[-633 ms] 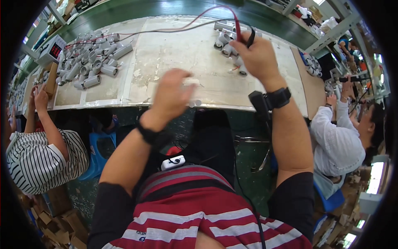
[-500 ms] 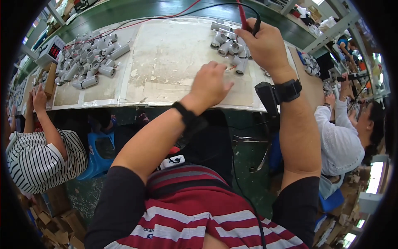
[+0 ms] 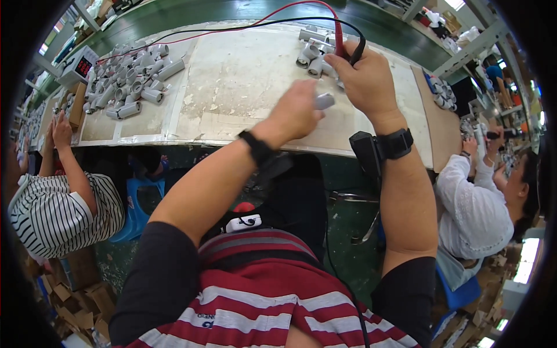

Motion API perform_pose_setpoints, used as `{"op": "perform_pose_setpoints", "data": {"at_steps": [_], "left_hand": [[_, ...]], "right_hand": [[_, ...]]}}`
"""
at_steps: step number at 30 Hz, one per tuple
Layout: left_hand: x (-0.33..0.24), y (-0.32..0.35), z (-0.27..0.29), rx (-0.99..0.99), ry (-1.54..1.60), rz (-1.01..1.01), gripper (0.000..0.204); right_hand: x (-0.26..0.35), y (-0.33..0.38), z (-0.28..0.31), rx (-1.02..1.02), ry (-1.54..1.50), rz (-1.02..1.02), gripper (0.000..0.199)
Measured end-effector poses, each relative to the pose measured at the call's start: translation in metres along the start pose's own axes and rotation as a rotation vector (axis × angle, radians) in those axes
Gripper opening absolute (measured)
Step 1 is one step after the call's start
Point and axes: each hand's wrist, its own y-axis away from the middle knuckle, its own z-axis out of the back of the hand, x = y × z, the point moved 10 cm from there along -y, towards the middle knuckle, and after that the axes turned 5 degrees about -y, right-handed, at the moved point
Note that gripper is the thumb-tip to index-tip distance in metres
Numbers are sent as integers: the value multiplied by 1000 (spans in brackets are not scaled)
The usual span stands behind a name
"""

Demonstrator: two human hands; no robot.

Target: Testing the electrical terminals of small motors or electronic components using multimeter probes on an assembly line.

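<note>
My left hand (image 3: 297, 111) holds a small grey cylinder (image 3: 325, 102) above the worn white bench top (image 3: 243, 75). My right hand (image 3: 365, 78) grips a red and a black test probe (image 3: 347, 51), their tips pointing at a small cluster of grey cylinders (image 3: 312, 55) at the far right of the bench. The red and black leads (image 3: 232, 29) run off to the left. A bigger heap of grey cylinders (image 3: 130, 81) lies at the far left.
A meter with a red display (image 3: 81, 66) stands at the far left. A person in a striped shirt (image 3: 52, 203) sits on my left, another in white (image 3: 476, 203) on my right. A blue stool (image 3: 133, 209) is under the bench.
My left hand has travelled right across the bench and now holds a grey cylinder close to my right hand. My right hand with the probes stayed near the right cluster.
</note>
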Motion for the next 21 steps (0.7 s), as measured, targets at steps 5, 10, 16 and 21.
{"op": "perform_pose_setpoints", "data": {"at_steps": [5,10,16,21], "left_hand": [[89,75,72,-18,591,473,64],[123,111,115,-108,937,531,46],[133,120,134,-102,626,434,44],[79,111,156,-191,-248,124,42]], "right_hand": [[-36,18,-64,47,-402,-354,18],[-29,44,-150,60,-820,-551,18],[-15,64,-204,67,-936,-640,20],[-23,72,-206,-83,-955,-705,21]]}}
